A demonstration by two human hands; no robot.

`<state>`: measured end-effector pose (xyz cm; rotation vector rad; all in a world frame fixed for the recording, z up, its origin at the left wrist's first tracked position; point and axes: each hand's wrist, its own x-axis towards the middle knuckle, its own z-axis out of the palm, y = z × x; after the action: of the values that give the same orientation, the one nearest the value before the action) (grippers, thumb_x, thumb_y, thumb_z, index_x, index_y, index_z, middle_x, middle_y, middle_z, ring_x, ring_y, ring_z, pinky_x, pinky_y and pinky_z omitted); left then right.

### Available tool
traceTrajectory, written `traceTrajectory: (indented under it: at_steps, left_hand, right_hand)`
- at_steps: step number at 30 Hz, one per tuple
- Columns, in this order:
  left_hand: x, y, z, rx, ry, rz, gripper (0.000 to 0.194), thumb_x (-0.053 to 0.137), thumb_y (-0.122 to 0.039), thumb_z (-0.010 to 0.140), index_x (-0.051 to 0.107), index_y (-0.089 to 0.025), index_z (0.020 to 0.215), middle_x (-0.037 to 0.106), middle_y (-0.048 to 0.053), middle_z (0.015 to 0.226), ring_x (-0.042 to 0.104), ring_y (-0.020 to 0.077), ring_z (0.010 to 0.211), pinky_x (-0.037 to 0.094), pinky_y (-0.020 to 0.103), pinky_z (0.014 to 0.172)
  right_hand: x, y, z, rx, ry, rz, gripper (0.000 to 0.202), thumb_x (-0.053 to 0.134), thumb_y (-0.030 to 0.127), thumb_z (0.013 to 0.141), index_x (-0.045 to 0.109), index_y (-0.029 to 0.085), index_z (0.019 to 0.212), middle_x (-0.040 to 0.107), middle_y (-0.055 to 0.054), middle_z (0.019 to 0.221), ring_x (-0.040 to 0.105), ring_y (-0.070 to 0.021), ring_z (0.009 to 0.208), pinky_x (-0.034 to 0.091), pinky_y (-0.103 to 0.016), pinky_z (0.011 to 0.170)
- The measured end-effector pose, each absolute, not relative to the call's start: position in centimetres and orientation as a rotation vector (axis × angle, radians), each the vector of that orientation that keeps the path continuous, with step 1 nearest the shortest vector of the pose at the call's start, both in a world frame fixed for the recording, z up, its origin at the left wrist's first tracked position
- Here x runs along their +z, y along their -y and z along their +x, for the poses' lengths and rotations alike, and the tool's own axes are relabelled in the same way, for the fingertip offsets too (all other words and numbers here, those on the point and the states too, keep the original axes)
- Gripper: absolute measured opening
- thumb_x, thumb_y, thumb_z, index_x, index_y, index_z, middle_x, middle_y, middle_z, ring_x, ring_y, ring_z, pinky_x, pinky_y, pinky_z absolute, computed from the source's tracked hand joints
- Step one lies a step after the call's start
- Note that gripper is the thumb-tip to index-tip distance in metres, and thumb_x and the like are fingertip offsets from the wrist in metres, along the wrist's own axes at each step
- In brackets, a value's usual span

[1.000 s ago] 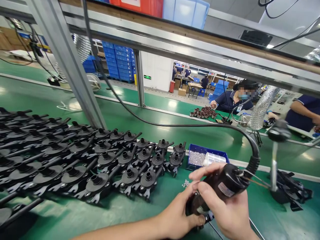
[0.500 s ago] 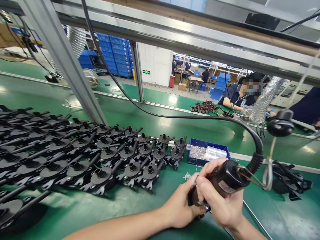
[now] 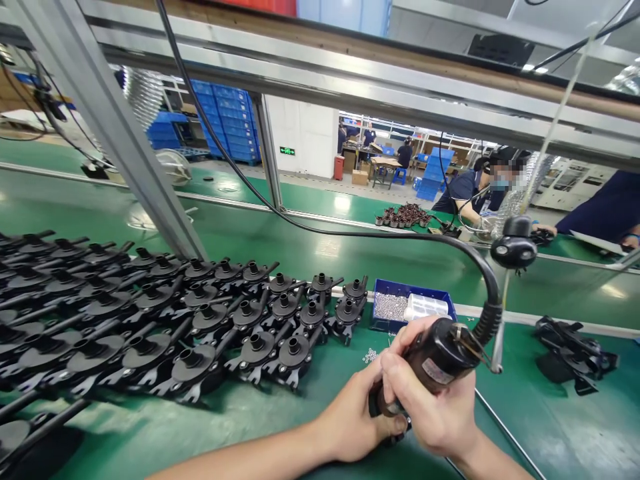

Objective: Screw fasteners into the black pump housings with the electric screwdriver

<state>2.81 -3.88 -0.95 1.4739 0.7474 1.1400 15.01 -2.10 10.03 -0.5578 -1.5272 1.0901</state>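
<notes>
My right hand [image 3: 440,413] is wrapped round a black electric screwdriver [image 3: 435,360], tilted with its corded end up and to the right. Beneath its lower end, my left hand [image 3: 353,413] grips a black plastic part [image 3: 395,437], mostly hidden by my fingers and the tool. The screwdriver's tip cannot be seen. Just beyond my hands, small nuts [image 3: 370,355] lie loose on the green bench. A blue bin [image 3: 413,293] behind them holds many more small metal pieces and a white roll [image 3: 427,307].
Rows of black pump-like assemblies [image 3: 250,350] cover the left side. More black parts [image 3: 575,353] lie at right. A thick black cable [image 3: 320,232] arcs across to the screwdriver, near a hanging black fitting [image 3: 514,243]. A metal post [image 3: 115,133] stands left; a co-worker [image 3: 465,190] sits opposite.
The whole view has shifted slightly, so most things sit a little further left. The hanging fitting and cable end have swung left. Both hands keep their grips.
</notes>
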Motion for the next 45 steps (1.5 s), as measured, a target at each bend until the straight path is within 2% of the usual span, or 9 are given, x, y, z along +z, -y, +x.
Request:
traceTrajectory:
  at_steps: [6,8,11,14,21,26,33,39,45]
  left_hand:
    - [-0.3,3.5,1.5,1.022,-0.750,1.530,0.071,0.085,-0.025,0.088,0.057,-0.022,0.153,0.069,0.013,0.146,0.060,0.0382,0.142,0.047,0.054,0.124]
    - [-0.5,3.3,0.9,1.003,-0.767,1.502,0.075,0.085,-0.034,0.091,0.050,-0.023,0.157,0.067,0.015,0.148,0.061,0.0381,0.142,0.047,0.055,0.122]
    - [-1.3,3.2,0.4,0.979,-0.815,1.447,0.093,0.084,-0.047,0.093,0.031,-0.024,0.166,0.065,0.016,0.148,0.060,0.0367,0.142,0.044,0.057,0.124]
    - [-2.0,3.4,0.1,0.939,-0.865,1.433,0.098,0.082,-0.054,0.094,0.024,-0.025,0.168,0.064,0.017,0.150,0.061,0.0358,0.142,0.043,0.056,0.125]
    - [-2.4,3.6,-0.4,0.887,-0.937,1.440,0.094,0.079,-0.052,0.096,0.026,-0.026,0.169,0.054,0.018,0.164,0.053,0.0371,0.152,0.041,0.056,0.128]
    - [-1.4,3.8,-0.2,0.890,-1.035,1.402,0.081,0.084,-0.056,0.090,0.051,-0.023,0.156,0.066,0.017,0.152,0.062,0.0406,0.142,0.050,0.057,0.122]
    - [0.3,4.1,0.0,0.831,-1.156,1.384,0.074,0.087,-0.062,0.085,0.066,-0.019,0.142,0.074,0.017,0.140,0.069,0.0415,0.130,0.058,0.057,0.114]
    - [-1.3,4.3,-0.4,0.865,-1.178,1.340,0.077,0.089,-0.067,0.081,0.068,-0.018,0.136,0.076,0.018,0.134,0.070,0.0424,0.127,0.058,0.059,0.112]
    - [-1.1,4.1,-0.2,0.864,-1.115,1.324,0.075,0.088,-0.064,0.083,0.066,-0.018,0.139,0.075,0.018,0.138,0.069,0.0424,0.130,0.057,0.057,0.114]
  right_hand:
    - [11.7,2.0,16.0,1.199,1.519,-0.417,0.016,0.073,0.018,0.102,0.065,0.030,0.108,0.072,0.003,0.086,0.079,-0.0185,0.083,0.067,-0.030,0.074]
    - [12.5,1.7,16.9,1.208,1.417,-0.350,0.017,0.072,0.016,0.102,0.066,0.030,0.111,0.073,0.003,0.088,0.080,-0.0192,0.090,0.068,-0.030,0.075]
    - [13.3,0.8,18.3,1.136,1.310,-0.358,0.017,0.073,0.015,0.102,0.067,0.028,0.110,0.075,0.002,0.085,0.080,-0.0186,0.086,0.068,-0.026,0.069]
    - [13.3,-0.6,18.9,1.032,1.363,-0.424,0.015,0.076,0.013,0.098,0.068,0.025,0.103,0.077,0.001,0.083,0.078,-0.0180,0.077,0.066,-0.027,0.068]
    - [12.1,-2.3,17.9,1.161,1.378,-0.473,0.017,0.079,0.025,0.088,0.062,0.023,0.093,0.070,-0.001,0.076,0.073,-0.0232,0.067,0.060,-0.036,0.058]
    - [11.7,-2.0,17.4,1.112,1.476,-0.580,0.019,0.077,0.026,0.089,0.058,0.025,0.092,0.063,0.002,0.078,0.065,-0.0183,0.069,0.055,-0.032,0.063]
    - [11.1,-2.1,16.0,0.968,1.543,-0.522,0.032,0.070,0.011,0.077,0.043,0.028,0.083,0.039,0.010,0.066,0.031,-0.0118,0.056,0.034,-0.028,0.052]
    - [11.3,-2.2,16.1,0.941,1.531,-0.495,0.037,0.067,0.010,0.072,0.035,0.028,0.076,0.032,0.009,0.065,0.026,-0.0134,0.060,0.028,-0.030,0.051]
    - [11.2,-2.3,16.3,0.952,1.520,-0.472,0.035,0.067,0.011,0.073,0.037,0.028,0.076,0.034,0.009,0.066,0.028,-0.0125,0.059,0.030,-0.028,0.050]
